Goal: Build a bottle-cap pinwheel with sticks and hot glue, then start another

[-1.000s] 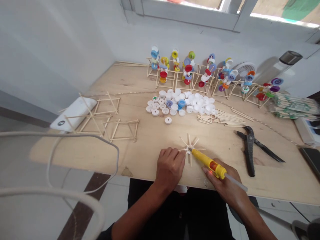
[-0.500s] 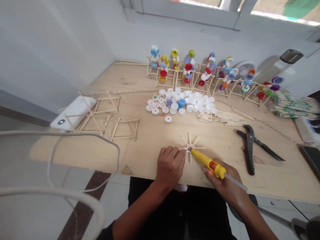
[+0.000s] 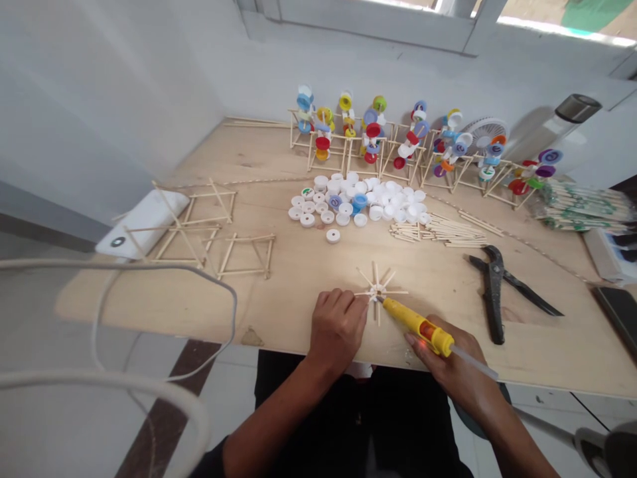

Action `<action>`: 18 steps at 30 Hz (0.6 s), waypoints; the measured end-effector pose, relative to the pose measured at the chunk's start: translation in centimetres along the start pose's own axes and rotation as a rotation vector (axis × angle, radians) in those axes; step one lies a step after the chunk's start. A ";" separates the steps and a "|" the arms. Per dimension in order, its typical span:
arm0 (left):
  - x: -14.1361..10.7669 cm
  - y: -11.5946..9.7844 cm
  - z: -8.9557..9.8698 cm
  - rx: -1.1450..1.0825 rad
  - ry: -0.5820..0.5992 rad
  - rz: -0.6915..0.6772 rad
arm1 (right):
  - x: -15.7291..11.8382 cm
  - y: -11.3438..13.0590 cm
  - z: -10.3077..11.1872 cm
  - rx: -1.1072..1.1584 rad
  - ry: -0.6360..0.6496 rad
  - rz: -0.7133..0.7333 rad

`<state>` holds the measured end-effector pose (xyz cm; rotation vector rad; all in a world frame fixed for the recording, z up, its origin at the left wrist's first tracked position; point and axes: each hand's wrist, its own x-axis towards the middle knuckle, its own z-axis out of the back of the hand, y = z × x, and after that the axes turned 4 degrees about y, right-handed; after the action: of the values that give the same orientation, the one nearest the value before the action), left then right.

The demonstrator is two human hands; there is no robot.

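My right hand (image 3: 450, 358) is wrapped round a yellow glue gun (image 3: 411, 320), with a clear glue stick poking out of its back end. The gun's tip is at the lower right of the centre of a star-shaped piece (image 3: 390, 292) made of short wooden sticks around a small white ring. My left hand (image 3: 340, 326) is closed at the left side of this star, its fingertips by a lower-left stick; what they pinch is too small to make out. The star lies flat on the wooden table (image 3: 298, 305).
White bottle caps (image 3: 393, 199) and loose sticks (image 3: 448, 231) lie beyond the star. Stick frames with coloured caps (image 3: 372, 131) line the wall. Black pliers (image 3: 494, 292) lie right, bare stick frames (image 3: 246, 255) left. A cable (image 3: 233, 312) loops at the left edge.
The glue gun's tip has shifted slightly down and right from the star's centre, with my right hand. The whole view has moved a little. My left hand stays beside the star.
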<state>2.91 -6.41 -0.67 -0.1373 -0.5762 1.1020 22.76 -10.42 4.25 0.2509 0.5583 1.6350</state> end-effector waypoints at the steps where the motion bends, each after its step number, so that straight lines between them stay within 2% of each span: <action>1: 0.0 0.0 0.0 -0.001 0.002 0.001 | -0.1 0.0 0.1 0.003 -0.001 -0.005; 18: 0.0 0.0 0.0 -0.001 0.011 -0.001 | 0.3 0.2 -0.2 -0.002 0.008 -0.027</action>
<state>2.88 -6.42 -0.66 -0.1442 -0.5670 1.0995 22.45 -10.19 4.09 0.2350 0.5641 1.6106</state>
